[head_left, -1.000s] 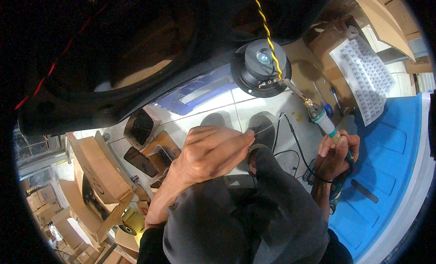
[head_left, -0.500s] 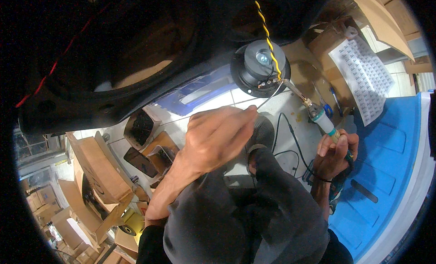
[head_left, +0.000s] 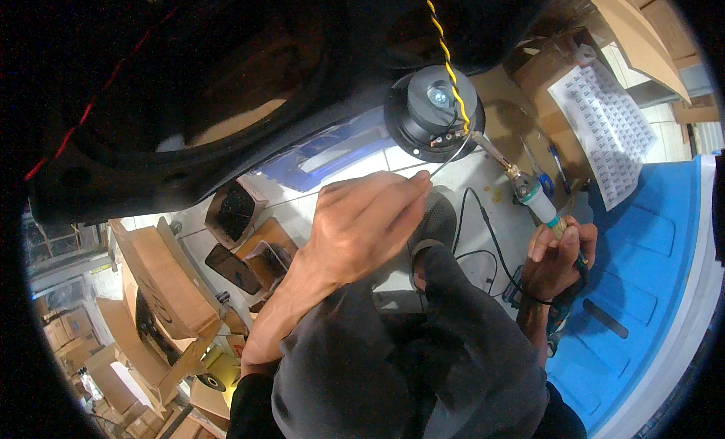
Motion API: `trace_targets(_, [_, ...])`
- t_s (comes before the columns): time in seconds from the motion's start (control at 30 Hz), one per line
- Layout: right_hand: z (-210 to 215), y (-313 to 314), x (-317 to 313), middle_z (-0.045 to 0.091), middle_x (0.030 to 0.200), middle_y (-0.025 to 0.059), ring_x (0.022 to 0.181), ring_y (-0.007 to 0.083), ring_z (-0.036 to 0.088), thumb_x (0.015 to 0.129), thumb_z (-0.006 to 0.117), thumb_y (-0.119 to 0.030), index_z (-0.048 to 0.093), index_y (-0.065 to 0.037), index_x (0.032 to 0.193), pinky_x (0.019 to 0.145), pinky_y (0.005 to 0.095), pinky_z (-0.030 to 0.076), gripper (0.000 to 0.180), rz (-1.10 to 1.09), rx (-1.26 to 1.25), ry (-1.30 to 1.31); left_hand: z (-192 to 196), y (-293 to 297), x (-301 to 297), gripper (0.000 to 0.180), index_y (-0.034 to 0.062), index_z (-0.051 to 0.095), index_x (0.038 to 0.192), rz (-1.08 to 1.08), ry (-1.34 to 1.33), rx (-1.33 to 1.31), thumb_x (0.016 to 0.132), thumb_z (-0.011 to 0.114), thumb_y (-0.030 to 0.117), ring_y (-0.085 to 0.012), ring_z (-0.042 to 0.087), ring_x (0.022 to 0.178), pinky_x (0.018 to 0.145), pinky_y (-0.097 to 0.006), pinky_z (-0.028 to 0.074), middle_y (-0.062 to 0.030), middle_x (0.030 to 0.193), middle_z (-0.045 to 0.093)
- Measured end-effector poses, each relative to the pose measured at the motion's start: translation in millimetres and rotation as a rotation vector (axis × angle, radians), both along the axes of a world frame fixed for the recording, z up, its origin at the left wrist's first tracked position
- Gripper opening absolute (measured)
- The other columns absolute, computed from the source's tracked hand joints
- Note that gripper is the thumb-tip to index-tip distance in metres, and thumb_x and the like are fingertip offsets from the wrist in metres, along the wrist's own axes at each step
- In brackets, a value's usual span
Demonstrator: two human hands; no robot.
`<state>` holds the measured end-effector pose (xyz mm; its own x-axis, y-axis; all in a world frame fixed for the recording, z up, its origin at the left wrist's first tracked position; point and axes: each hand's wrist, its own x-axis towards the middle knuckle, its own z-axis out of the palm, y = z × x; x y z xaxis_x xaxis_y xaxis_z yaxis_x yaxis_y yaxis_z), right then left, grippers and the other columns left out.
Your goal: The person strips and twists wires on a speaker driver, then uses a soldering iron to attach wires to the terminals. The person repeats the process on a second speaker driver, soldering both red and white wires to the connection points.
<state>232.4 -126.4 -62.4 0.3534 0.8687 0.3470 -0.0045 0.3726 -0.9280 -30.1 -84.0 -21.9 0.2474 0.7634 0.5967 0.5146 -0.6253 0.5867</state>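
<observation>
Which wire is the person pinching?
The thin silvery wire, held in the left hand and pointing toward the speaker; neither hand holds the yellow-and-black wire or the red wire.

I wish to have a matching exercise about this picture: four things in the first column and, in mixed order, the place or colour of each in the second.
Things:
1. soldering iron
2. thin wire
3. twisted cable
4. sheet

Places and colours:
A. yellow and black
B. in the fingers of the left hand
C. white with dark marks
D. in the fingers of the right hand

Right pairs: 1-D, 2-B, 3-A, 4-C
</observation>
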Motion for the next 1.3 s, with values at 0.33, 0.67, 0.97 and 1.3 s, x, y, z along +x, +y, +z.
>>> trace_targets(0.33, [-1,0,3,0.057,0.072,0.0099,0.043,0.0096,0.044,0.099,0.056,-0.015,0.055,-0.001,0.094,0.041,0.0242,0.036,0.015,0.009,-0.004,-0.020,1,4,4,0.018,-0.0024,0.071,0.089,0.035,0.009,0.011,0.073,0.078,-0.009,-0.0172,0.068,0.059,0.053,-0.027,0.053,-0.0121,0.077,0.071])
trace_targets(0.67, [1,1,-2,0.055,0.068,0.0089,0.043,0.0093,0.044,0.100,0.055,-0.017,0.053,-0.001,0.092,0.041,0.0240,0.036,0.018,0.013,0.019,0.035,1,-13,-6,0.025,-0.0018,0.070,0.095,0.105,0.013,0.120,0.072,0.079,-0.006,-0.0200,0.066,0.062,0.053,-0.031,0.052,-0.0089,0.076,0.065])
trace_targets(0.97, [8,0,-7,0.047,0.055,0.0058,0.041,0.0127,0.048,0.095,0.059,-0.016,0.044,-0.006,0.090,0.040,0.0282,0.043,0.019,-0.026,-0.049,0.054,-1,-20,-12,0.028,-0.0015,0.068,0.096,0.103,-0.026,0.124,0.071,0.079,-0.009,-0.0206,0.064,0.058,0.049,-0.030,0.050,-0.0088,0.071,0.063])
trace_targets(1.3, [-12,-13,-2,0.057,0.061,0.0083,0.045,0.0142,0.052,0.095,0.062,-0.022,0.049,-0.005,0.100,0.046,0.0273,0.044,0.022,-0.064,-0.044,-0.056,0,-22,-13,0.028,-0.0015,0.069,0.097,0.091,-0.017,0.095,0.071,0.079,-0.008,-0.0211,0.065,0.060,0.050,-0.030,0.050,-0.0088,0.074,0.065])
